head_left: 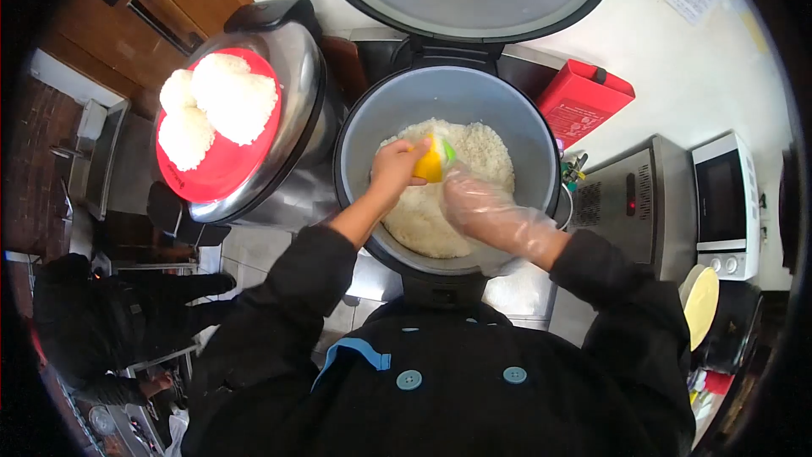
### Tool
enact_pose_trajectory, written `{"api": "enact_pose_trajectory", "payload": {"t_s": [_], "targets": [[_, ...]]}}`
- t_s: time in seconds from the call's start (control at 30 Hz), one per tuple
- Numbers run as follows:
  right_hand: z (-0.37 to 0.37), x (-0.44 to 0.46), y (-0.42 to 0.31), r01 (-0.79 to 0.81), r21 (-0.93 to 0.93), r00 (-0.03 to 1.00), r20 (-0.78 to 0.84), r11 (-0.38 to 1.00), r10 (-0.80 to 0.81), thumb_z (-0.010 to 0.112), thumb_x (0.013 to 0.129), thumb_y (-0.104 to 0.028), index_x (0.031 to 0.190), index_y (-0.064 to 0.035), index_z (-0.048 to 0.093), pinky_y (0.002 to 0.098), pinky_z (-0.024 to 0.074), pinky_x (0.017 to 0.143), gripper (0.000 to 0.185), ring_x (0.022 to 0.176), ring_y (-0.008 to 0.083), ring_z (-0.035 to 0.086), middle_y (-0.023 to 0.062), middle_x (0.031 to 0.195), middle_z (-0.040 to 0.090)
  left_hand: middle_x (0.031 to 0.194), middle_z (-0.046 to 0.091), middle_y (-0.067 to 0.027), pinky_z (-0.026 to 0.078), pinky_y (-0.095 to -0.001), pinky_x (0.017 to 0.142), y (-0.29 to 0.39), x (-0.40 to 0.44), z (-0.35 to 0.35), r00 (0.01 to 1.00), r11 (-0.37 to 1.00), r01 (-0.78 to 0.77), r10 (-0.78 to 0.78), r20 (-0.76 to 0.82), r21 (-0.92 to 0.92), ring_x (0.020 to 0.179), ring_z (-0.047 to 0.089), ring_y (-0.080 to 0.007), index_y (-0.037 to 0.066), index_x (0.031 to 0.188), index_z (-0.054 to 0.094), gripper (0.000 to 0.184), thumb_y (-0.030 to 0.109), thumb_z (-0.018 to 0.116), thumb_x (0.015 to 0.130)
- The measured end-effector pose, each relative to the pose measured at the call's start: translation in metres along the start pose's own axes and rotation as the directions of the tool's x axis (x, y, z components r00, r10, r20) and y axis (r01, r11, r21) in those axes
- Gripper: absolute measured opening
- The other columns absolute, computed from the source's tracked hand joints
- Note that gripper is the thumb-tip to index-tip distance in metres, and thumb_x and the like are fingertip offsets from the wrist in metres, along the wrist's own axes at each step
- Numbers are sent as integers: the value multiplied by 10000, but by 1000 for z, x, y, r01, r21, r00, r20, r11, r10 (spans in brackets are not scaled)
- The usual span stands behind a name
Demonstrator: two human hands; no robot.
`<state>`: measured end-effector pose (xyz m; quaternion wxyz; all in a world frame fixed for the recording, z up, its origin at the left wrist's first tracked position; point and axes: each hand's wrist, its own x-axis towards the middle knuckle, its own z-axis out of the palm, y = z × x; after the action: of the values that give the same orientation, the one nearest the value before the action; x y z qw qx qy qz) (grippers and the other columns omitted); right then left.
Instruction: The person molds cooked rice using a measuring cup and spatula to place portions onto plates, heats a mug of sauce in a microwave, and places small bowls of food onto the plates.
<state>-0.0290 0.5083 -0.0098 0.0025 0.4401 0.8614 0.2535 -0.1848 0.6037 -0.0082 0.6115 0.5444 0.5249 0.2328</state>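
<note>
Yellow-green vessel (pixel 430 162) is held above rice (pixel 430 228) in the cooker (pixel 457 89) by the left hand (pixel 396 167); judged light and stiff, best grasped around its sides. Right hand (pixel 480 205) is gloved; grip cannot be told.

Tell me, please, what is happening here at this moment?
A person works over an open pot of rice. The bare left hand holds a yellow cup above the rice; the gloved right hand is beside the cup, its grip unclear. On the left, rice mounds sit on a red plate, on top of a closed cooker.
</note>
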Motion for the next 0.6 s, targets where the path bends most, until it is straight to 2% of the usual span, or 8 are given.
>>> {"api": "enact_pose_trajectory", "payload": {"t_s": [0.03,0.1,0.2,0.23,0.27,0.33,0.4,0.6], "targets": [[-9,-2,6,-24,-130,1000,12,991,26,530,728,-46,770,9,596,364,467,506,95,566,265,603,133,602,571,998,633,-139,564,-383,722,-1,-4,-5,1000,949,31,-30,10,-312,875,652,-251,-16,1012,597,409,374,558,897],[-74,7,52,-574,244,790,417,782,450,513,760,-45,904,33,566,399,492,560,172,672,298,645,191,678,605,1053,605,-139,536,-391,799,8,-18,-24,993,879,28,31,117,-476,949,623,-261,2,1042,562,383,358,556,903],[-123,7,80,-799,356,601,428,485,675,537,841,-108,1212,-62,506,430,509,719,375,807,355,643,186,865,656,1127,567,-147,464,-421,944,18,-32,-41,966,766,48,128,226,-640,1061,575,-267,18,1089,497,316,293,514,935],[-120,5,74,-797,359,603,423,486,676,537,841,-108,1212,-62,506,430,509,719,375,807,355,643,186,865,656,1128,567,-146,461,-432,947,19,-34,-43,954,719,33,185,236,-694,1058,576,-270,19,1075,500,289,273,511,937],[-112,1,64,-653,603,708,269,459,653,523,868,-148,1229,-85,507,435,506,711,367,806,356,639,196,887,650,1129,567,-145,458,-442,951,20,-35,-44,939,668,19,243,243,-744,1056,577,-272,21,1060,504,261,253,507,939],[-113,-4,51,-445,791,759,85,420,645,509,894,-187,1246,-107,508,441,503,704,360,805,357,636,205,910,644,1143,562,-142,456,-450,951,23,-40,-43,922,665,-22,302,242,-746,1065,571,-270,25,1041,509,232,235,500,942],[-119,-2,39,-587,744,792,444,321,419,521,910,-254,1300,-162,483,452,473,811,403,923,385,608,224,1063,608,1156,557,-140,454,-458,952,27,-47,-40,901,660,-56,357,247,-750,1074,566,-268,29,1022,515,204,216,493,945],[-103,-1,21,-426,904,791,394,-41,469,506,928,-306,1295,-150,498,387,445,871,399,994,323,602,204,1074,620,1188,541,-122,452,-386,936,48,-72,-36,860,770,-332,484,160,-545,1049,563,-203,30,826,571,125,135,586,891]]}}
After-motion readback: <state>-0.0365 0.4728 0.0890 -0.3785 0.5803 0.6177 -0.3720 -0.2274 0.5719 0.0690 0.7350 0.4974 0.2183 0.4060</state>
